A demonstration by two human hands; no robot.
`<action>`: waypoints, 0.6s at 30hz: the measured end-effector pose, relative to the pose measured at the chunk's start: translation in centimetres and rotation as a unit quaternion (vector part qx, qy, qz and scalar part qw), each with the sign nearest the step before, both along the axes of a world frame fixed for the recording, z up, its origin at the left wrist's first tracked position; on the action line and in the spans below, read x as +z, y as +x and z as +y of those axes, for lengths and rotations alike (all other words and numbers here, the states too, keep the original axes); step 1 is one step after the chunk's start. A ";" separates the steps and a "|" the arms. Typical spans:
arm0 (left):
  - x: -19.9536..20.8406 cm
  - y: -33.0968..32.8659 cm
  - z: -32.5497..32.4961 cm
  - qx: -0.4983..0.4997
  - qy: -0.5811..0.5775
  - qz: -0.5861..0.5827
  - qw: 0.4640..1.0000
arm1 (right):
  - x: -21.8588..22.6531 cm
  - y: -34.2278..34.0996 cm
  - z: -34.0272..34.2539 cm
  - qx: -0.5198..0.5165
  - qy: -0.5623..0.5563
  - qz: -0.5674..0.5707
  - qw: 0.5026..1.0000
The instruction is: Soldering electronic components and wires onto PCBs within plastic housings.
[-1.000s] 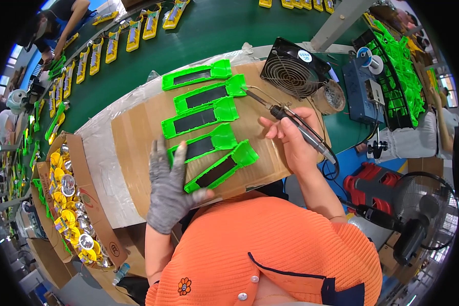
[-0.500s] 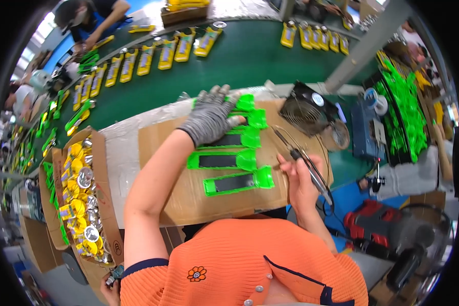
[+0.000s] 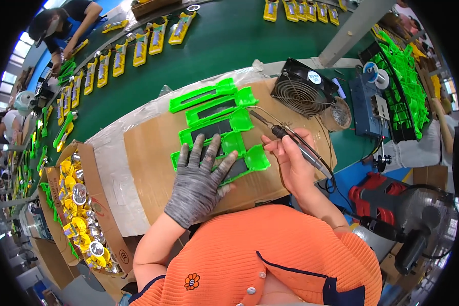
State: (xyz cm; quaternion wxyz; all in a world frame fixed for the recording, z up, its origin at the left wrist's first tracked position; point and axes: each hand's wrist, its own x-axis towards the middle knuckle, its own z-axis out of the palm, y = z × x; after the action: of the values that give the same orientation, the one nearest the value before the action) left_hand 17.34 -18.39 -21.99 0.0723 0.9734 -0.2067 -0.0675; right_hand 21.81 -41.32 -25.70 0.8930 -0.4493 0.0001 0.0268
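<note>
Five green plastic housings lie in a slanted row on the cardboard sheet that covers the desk. The gloved left hand is spread flat, fingers fanned over the two nearest housings. Whether it presses on them or only hovers is hard to tell from above. The bare right hand grips a soldering iron like a pen, its tip just beside the flared end of the fourth housing from the person.

The step looks like squaring up the row, and it would go best with light fingertip pressure along the green side walls, away from the dark panels. The nearest housing sits askew and crowds its neighbour, so a small turn should even the gap. Meanwhile the hot end should be lifted clear of the plastic and the gloved fingers, as one brush could mar a rim. The cable needs slack too, lest it tug the tip sideways.
</note>
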 end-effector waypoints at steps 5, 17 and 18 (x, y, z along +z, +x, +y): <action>2.6 1.0 1.9 0.012 -0.034 -0.073 0.997 | 0.1 1.1 0.4 0.000 -0.004 -0.019 1.000; -1.3 33.6 21.9 0.354 0.017 -0.209 0.911 | -0.3 0.6 -1.0 -0.017 -0.053 -0.037 0.998; -2.2 35.2 22.6 0.430 0.035 -0.104 0.896 | -0.3 0.6 -1.1 -0.016 -0.038 -0.041 0.998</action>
State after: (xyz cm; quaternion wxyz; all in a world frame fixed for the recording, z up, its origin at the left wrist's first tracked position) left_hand 52.52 4.17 -24.21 0.0382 0.9707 0.2283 0.0650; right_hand 22.45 -42.38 -25.97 0.8750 -0.4832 -0.0279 -0.0062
